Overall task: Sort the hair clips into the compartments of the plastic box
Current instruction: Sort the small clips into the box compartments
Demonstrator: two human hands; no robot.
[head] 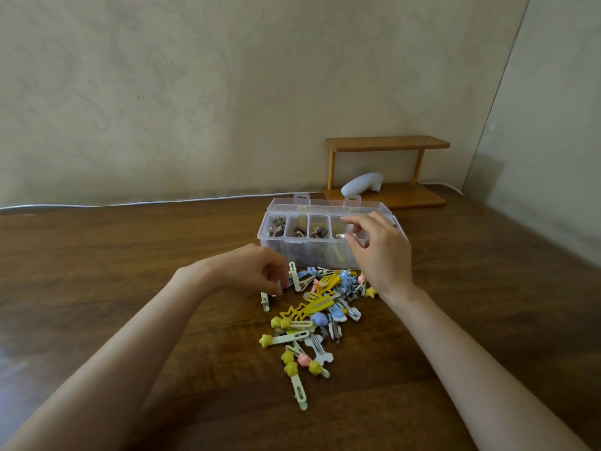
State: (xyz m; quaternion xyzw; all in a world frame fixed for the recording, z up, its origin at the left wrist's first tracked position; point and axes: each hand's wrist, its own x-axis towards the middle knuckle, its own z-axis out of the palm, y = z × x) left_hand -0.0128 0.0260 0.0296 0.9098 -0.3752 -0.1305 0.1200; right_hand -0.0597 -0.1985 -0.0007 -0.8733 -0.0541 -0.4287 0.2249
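Observation:
A clear plastic box (294, 247) with a row of compartments stands open on the wooden table; its three left compartments hold dark metal clips. A pile of hair clips (320, 307) in yellow, blue, pink and cream lies in front of it. My right hand (377, 252) hovers over the box's right compartments, its thumb and fingers pinching a small silvery clip (341, 236). My left hand (260, 270) rests at the pile's left edge, its fingertips closed on a cream clip (279, 285). Another cream clip (265, 301) lies just below it.
A small wooden shelf (387, 144) stands behind the box against the wall, with a white rounded object (361, 183) on its base. A white cable (130, 203) runs along the table's back edge. Bare brown tabletop (130, 255) spreads left.

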